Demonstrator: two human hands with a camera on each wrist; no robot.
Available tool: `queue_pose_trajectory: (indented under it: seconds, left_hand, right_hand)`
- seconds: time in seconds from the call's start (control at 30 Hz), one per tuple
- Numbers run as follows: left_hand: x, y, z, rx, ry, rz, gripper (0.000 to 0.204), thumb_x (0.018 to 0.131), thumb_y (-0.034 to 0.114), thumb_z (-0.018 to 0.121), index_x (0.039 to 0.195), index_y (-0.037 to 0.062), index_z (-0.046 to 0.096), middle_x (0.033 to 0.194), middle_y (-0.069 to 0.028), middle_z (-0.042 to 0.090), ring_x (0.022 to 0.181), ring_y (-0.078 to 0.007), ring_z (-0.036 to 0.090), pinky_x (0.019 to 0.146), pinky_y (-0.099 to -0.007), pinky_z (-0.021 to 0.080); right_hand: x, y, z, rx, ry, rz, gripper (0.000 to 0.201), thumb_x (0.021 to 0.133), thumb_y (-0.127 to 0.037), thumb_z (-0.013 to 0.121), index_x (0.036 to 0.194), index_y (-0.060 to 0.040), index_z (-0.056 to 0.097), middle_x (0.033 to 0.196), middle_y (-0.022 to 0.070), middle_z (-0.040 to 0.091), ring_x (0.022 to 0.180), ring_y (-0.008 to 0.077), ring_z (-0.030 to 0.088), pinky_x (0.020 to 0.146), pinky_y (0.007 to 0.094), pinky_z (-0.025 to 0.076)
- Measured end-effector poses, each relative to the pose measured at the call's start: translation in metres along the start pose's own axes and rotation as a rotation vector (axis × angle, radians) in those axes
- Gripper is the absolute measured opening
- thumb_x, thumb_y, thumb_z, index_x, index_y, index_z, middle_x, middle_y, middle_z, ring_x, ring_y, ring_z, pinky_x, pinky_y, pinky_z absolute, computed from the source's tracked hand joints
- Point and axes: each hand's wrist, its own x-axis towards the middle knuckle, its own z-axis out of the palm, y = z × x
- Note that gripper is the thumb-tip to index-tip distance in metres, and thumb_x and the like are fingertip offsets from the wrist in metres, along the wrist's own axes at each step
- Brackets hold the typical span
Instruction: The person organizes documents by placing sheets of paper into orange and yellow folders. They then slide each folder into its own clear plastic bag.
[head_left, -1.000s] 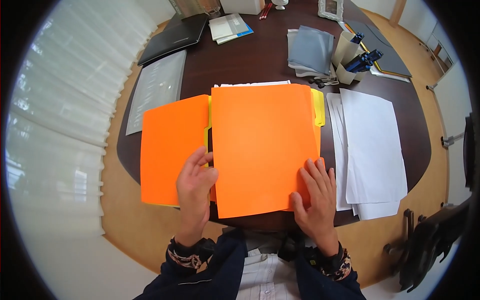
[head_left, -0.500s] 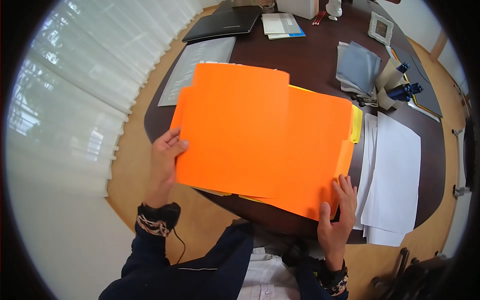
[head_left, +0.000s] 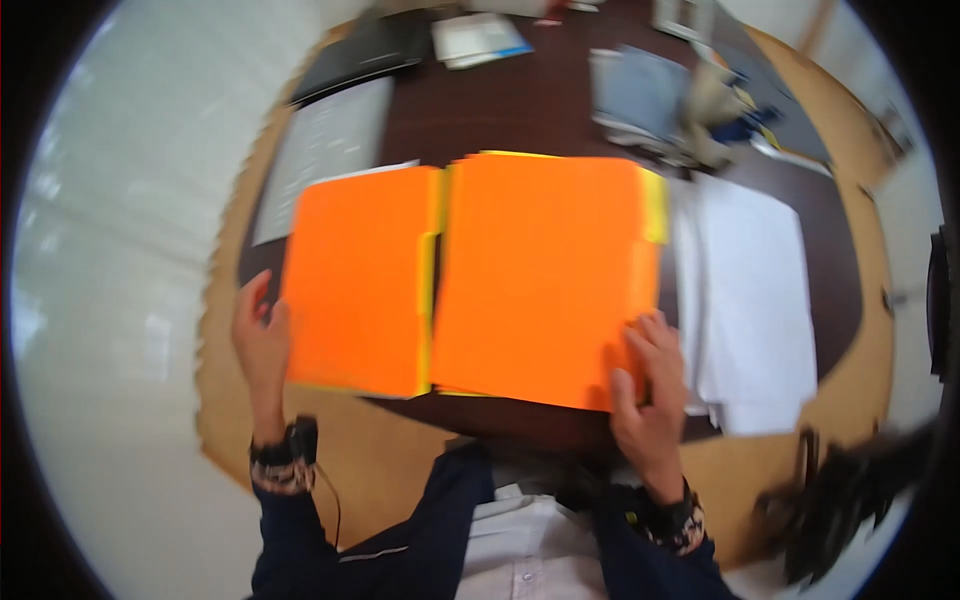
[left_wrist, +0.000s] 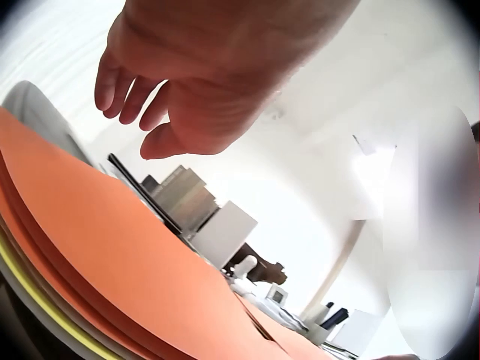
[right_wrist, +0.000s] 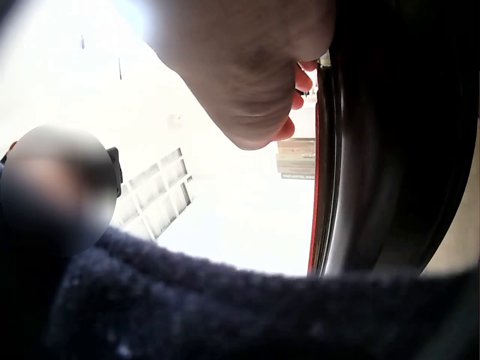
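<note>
Two piles of orange folders with yellow edges lie side by side, a left pile [head_left: 360, 285] and a right pile [head_left: 545, 280]. My left hand [head_left: 262, 335] is just off the left pile's left edge, its fingers loosely bent around nothing. In the left wrist view this hand [left_wrist: 217, 82] hovers above the orange folders [left_wrist: 112, 247], with air beneath the fingers. My right hand [head_left: 650, 400] rests with loose fingers at the lower right corner of the right pile. Seen in the right wrist view, the right hand [right_wrist: 247, 82] hides most of its own fingers.
White paper sheets [head_left: 755, 300] lie right of the folders. Behind are grey-blue plastic sleeves [head_left: 645, 90], a blurred pen holder [head_left: 712, 110], a translucent document case [head_left: 325, 150], a black laptop [head_left: 365, 60] and booklets [head_left: 480, 40]. An office chair [head_left: 840, 500] stands at right.
My left hand gripped an orange folder at its left edge, carried it leftward over the left pile and let go. My right hand stayed by the right pile's lower right corner.
</note>
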Motion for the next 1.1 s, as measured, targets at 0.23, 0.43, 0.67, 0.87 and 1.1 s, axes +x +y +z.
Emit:
queue_pose_trajectory:
  seconds: [0.23,0.43,0.67,0.87,1.1]
  left_hand:
    - [-0.072,0.164,0.059,-0.271,-0.504,0.575,0.048,0.081,0.007,0.076,0.127,0.0032,0.066,0.135,-0.0158,0.066,0.136,-0.0348,0.055,0.114,-0.0453,0.041]
    - [-0.089,0.195,0.09,-0.158,-0.755,0.74,0.083,0.072,0.041,0.089,0.139,0.0032,0.058,0.158,-0.0184,0.046,0.153,-0.043,0.029,0.123,-0.0548,0.026]
    - [-0.095,0.188,0.097,-0.1,-0.786,0.716,0.096,0.068,0.05,0.09,0.143,0.0013,0.055,0.161,-0.0183,0.042,0.153,-0.0447,0.028,0.123,-0.0575,0.024]
    - [-0.087,0.191,0.091,-0.169,-0.802,0.665,0.084,0.073,0.042,0.089,0.14,0.0018,0.058,0.154,-0.0164,0.052,0.151,-0.0414,0.035,0.123,-0.0527,0.028]
    - [-0.086,0.186,0.091,-0.181,-0.788,0.69,0.063,0.084,0.022,0.079,0.14,0.0002,0.057,0.149,-0.0187,0.055,0.146,-0.0434,0.041,0.121,-0.0534,0.031]
  right_hand:
    - [-0.005,-0.005,-0.029,0.063,0.159,-0.045,0.032,0.085,0.0,0.069,0.116,-0.0026,0.071,0.128,0.0168,0.07,0.132,0.0369,0.06,0.115,0.0515,0.041]
    - [-0.008,0.027,-0.088,-0.298,0.182,0.029,0.046,0.086,-0.012,0.075,0.13,-0.0034,0.065,0.14,0.02,0.063,0.141,0.0388,0.051,0.12,0.0539,0.033]
    - [-0.018,0.046,-0.091,-0.532,-0.04,0.229,0.075,0.082,-0.035,0.08,0.145,-0.0031,0.053,0.154,0.022,0.049,0.149,0.0423,0.037,0.123,0.0567,0.023]
    - [-0.019,0.055,-0.088,-0.535,0.029,0.237,0.066,0.082,-0.028,0.079,0.14,-0.0034,0.057,0.15,0.0192,0.053,0.146,0.0389,0.043,0.121,0.0549,0.028]
    - [-0.016,0.057,-0.093,-0.438,0.136,0.228,0.044,0.09,-0.017,0.073,0.131,-0.0058,0.065,0.136,0.0168,0.066,0.137,0.0383,0.054,0.117,0.053,0.036]
